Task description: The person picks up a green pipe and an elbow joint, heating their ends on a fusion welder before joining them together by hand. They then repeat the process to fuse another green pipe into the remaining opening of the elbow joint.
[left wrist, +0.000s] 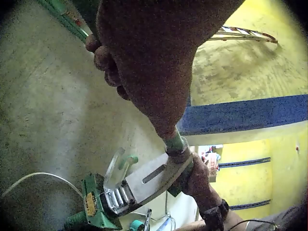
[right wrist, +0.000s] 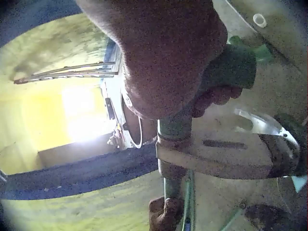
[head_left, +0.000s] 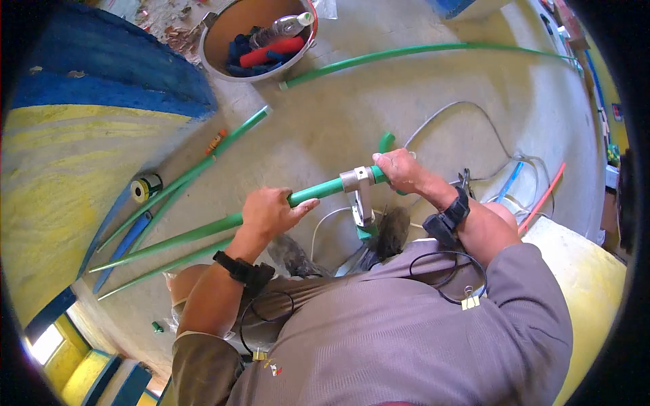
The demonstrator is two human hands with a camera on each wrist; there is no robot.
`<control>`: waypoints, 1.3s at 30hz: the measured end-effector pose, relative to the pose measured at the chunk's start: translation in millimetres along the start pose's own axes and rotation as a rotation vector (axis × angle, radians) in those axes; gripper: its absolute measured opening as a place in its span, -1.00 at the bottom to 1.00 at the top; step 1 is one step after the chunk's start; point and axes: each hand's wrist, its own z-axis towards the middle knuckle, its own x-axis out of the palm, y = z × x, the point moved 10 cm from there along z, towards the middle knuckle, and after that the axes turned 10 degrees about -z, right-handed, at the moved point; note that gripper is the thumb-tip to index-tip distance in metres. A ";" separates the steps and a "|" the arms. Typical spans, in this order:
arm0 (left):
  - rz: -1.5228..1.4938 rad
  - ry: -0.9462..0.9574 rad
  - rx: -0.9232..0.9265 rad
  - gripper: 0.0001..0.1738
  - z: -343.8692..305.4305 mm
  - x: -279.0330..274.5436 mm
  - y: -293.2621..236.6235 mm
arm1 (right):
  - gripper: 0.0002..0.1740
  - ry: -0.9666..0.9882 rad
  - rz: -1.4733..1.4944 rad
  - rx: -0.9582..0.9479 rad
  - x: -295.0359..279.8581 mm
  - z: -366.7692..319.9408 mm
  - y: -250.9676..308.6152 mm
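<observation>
My left hand point(head_left: 271, 211) grips a long green pipe point(head_left: 196, 232) that runs left over the concrete floor. The pipe's end sits in the socket of a silver heater plate point(head_left: 359, 184) on a green welding tool point(head_left: 366, 233). My right hand point(head_left: 399, 169) grips a green elbow fitting point(head_left: 386, 142) pressed on the plate's other side. The left wrist view has the left hand point(left wrist: 144, 62) on the pipe point(left wrist: 175, 142), which enters the plate point(left wrist: 154, 178). The right wrist view has the right hand point(right wrist: 163, 53) round the fitting point(right wrist: 231, 67) above the plate point(right wrist: 226, 156).
A round bucket point(head_left: 210, 40) with tools stands at the top. Several green pipes point(head_left: 183, 179) lie on the floor at left, near a yellow tape roll point(head_left: 145, 187). A white cable point(head_left: 460, 108) loops at right beside red and blue pipes point(head_left: 542, 199).
</observation>
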 end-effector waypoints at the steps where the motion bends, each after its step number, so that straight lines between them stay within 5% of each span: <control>1: -0.006 -0.005 0.008 -0.26 -0.2 0.0 -0.3 | -0.45 0.002 0.022 0.003 1.4 0.5 -2.5; 10: -0.005 -0.085 0.041 -0.27 2.5 -11.8 -0.9 | -0.46 -0.363 -0.374 -0.561 -4.2 -0.4 19.8; 13: -0.046 -0.070 0.048 -0.27 -5.8 1.3 -2.3 | -0.43 -0.052 -0.063 -0.059 5.7 5.6 -11.0; 16: -0.024 -0.038 0.022 -0.29 -4.2 -3.7 -5.6 | -0.49 -0.184 -0.297 -0.379 5.5 4.2 7.8; 17: -0.039 -0.053 0.037 -0.30 -2.8 -3.0 -5.0 | -0.56 -0.057 -0.193 -0.195 11.3 8.8 -10.8; 20: -0.063 -0.048 0.022 -0.31 -0.4 -1.2 0.4 | -0.64 -0.135 -0.366 -0.394 8.1 2.5 11.3; 25: -0.038 -0.056 0.045 -0.31 0.1 -0.5 -4.7 | -0.74 0.013 -0.257 -0.206 11.4 3.8 0.9; 30: -0.031 0.008 0.007 -0.31 1.6 10.3 -1.2 | -0.63 -0.077 -0.306 -0.319 13.0 6.6 0.1; 32: -0.014 -0.023 0.020 -0.31 6.7 2.9 -1.6 | -0.75 -0.019 -0.180 -0.207 12.4 10.7 -9.1; 34: 0.021 -0.012 0.018 -0.31 3.5 1.3 -6.5 | -0.77 -0.129 -0.278 -0.363 12.6 8.6 -0.6; 39: -0.050 0.013 -0.024 -0.29 1.8 13.1 0.5 | -0.55 -0.089 -0.211 -0.309 3.5 -0.9 11.2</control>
